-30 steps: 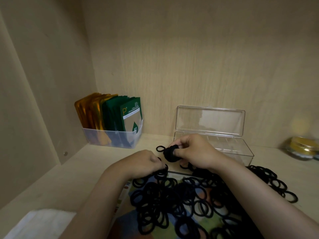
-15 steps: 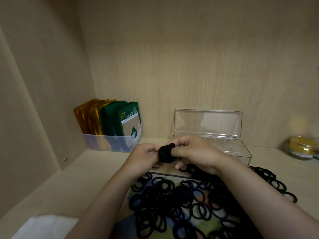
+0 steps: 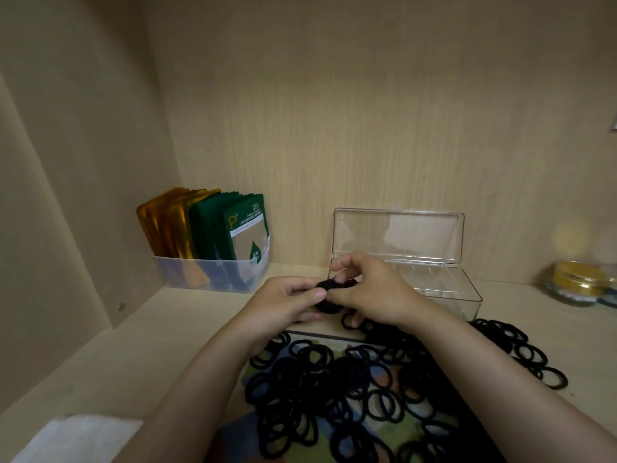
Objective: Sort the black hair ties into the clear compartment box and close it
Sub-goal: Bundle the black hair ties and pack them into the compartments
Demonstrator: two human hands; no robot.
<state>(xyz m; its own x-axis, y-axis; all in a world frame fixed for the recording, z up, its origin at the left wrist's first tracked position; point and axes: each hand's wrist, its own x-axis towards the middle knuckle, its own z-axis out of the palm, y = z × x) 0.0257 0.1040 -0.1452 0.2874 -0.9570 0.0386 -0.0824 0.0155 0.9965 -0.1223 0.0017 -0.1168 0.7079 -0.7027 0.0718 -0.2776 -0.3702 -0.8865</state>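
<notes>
You are pinching a small bunch of ties [image 3: 329,290] between both hands, left hand [image 3: 283,304] and right hand [image 3: 374,295], just before the open box [image 3: 444,285]; they are probably soft, light and springy, so keep squeezing the whole bunch.

Two bare forearms enter from the lower edge, one from the lower left and one from the lower right, each ending in a bare hand. The left hand [image 3: 283,304] wears no glove, ring or band that shows, and no watch or bracelet sits at its wrist. The right hand [image 3: 374,295] is likewise uncovered, with short, plain fingernails visible on its fingertips [image 3: 340,278]. No sleeve cuff shows on either arm up to the picture's edge.
</notes>
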